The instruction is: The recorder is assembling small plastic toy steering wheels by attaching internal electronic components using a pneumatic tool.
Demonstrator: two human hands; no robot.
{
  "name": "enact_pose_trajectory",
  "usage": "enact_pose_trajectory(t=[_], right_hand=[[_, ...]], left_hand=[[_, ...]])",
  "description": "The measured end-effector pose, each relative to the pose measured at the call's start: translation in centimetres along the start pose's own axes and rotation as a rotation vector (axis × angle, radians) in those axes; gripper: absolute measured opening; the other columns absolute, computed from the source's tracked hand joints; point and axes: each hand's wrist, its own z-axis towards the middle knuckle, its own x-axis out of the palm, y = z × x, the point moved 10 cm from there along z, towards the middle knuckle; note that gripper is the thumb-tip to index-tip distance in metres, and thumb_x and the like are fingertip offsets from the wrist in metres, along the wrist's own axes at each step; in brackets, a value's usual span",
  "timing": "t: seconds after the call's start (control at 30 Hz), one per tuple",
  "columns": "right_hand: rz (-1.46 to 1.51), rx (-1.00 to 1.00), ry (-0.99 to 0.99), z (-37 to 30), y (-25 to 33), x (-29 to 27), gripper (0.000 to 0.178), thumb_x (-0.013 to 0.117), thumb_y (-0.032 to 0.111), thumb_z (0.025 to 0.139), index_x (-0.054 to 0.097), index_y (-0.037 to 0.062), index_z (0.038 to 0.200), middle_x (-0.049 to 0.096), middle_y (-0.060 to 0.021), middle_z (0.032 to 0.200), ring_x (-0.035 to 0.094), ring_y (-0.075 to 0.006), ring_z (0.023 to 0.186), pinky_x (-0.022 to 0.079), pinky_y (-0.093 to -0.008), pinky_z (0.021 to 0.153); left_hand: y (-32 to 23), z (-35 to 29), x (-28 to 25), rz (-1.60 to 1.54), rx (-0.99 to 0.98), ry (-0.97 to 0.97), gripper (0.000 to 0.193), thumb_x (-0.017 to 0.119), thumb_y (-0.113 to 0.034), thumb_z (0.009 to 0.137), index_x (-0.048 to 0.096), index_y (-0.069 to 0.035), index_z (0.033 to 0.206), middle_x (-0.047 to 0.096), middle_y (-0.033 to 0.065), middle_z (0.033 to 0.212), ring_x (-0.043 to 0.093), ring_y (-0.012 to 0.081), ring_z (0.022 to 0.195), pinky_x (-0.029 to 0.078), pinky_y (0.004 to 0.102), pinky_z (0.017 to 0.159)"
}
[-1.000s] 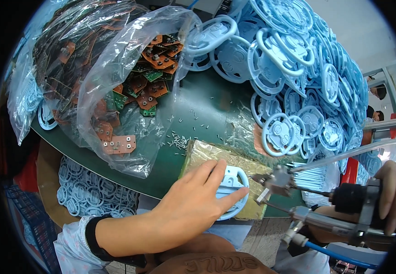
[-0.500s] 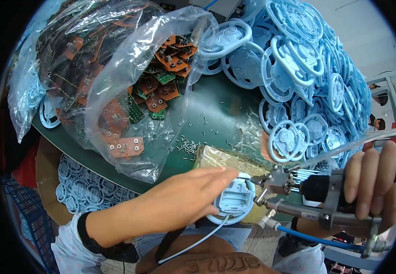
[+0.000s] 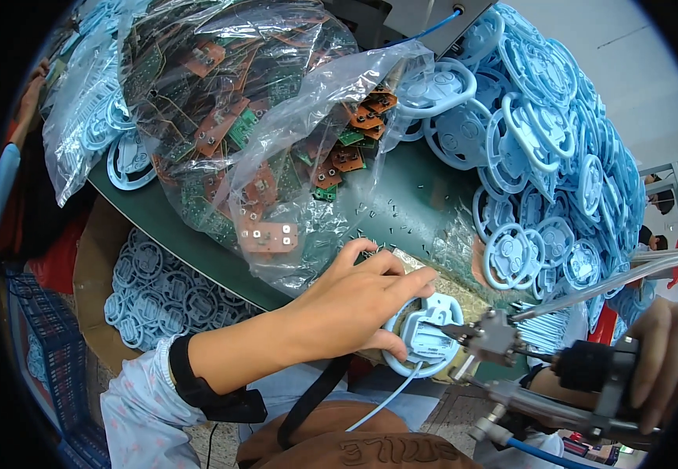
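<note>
My left hand (image 3: 347, 301) is curled over the left side of a light-blue plastic toy steering wheel (image 3: 423, 361), thumb at its rim. Its other fingers arch above, near some loose screws. The wheel lies back side up, its open battery compartment showing and a pale-blue cord (image 3: 386, 400) running toward me. My right hand (image 3: 661, 363) grips a black power screwdriver (image 3: 586, 375) with a metal screw-feeding head (image 3: 497, 336). The driver's tip reaches over the wheel's right side; whether it touches is hard to tell. A tape-covered block (image 3: 464, 301) lies under the wheel.
Clear plastic bags (image 3: 276, 156) of orange and green circuit boards (image 3: 325, 168) cover the table's left. Light-blue wheel parts (image 3: 542, 133) pile high on the right. A cardboard box (image 3: 96, 313) of similar parts stands lower left. A clear tube (image 3: 620, 277) runs to the driver.
My left fingers have lifted and spread from a flatter pose. The driver's tip has shifted from the wheel's upper right edge toward its middle right. The whole view has turned somewhat.
</note>
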Motion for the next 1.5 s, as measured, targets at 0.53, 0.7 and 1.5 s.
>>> enact_pose_trajectory(t=[0.53,0.7,1.5], right_hand=[[0.035,0.002,0.072,0.0,-4.3,0.6,0.020,0.054,0.011,0.096,0.050,0.0069,0.115,0.053,-0.0005,0.066,0.057,-0.0087,0.055,0.054,-0.0240,0.059],[0.185,-0.103,0.053,-0.6,0.1,-4.9,0.045,0.054,0.012,0.098,0.039,0.0010,0.140,0.047,-0.0035,0.072,0.057,-0.0131,0.062,0.053,-0.0317,0.066],[-0.314,-0.129,-0.496,-2.8,2.1,-21.6,0.057,0.065,0.015,0.088,0.044,-0.0039,0.138,0.050,-0.0006,0.068,0.052,-0.0082,0.052,0.049,-0.0246,0.048]], left_hand=[[-0.3,0.3,0.3,0.025,-0.009,0.046,0.094,0.086,-0.029,0.066,0.040,-0.008,0.145,0.066,0.0014,0.126,0.054,0.0244,0.112,0.029,0.0492,0.107],[-3.3,-1.0,-2.5,0.129,0.093,-0.102,0.066,0.082,-0.032,0.072,0.057,-0.007,0.128,0.066,0.0101,0.115,0.054,0.0275,0.113,0.039,0.0416,0.101],[-3.3,-1.9,-7.4,0.889,-0.214,-0.046,0.012,0.065,-0.010,0.076,0.074,-0.005,0.082,0.066,0.0114,0.085,0.061,0.0299,0.089,0.046,0.0422,0.076]])
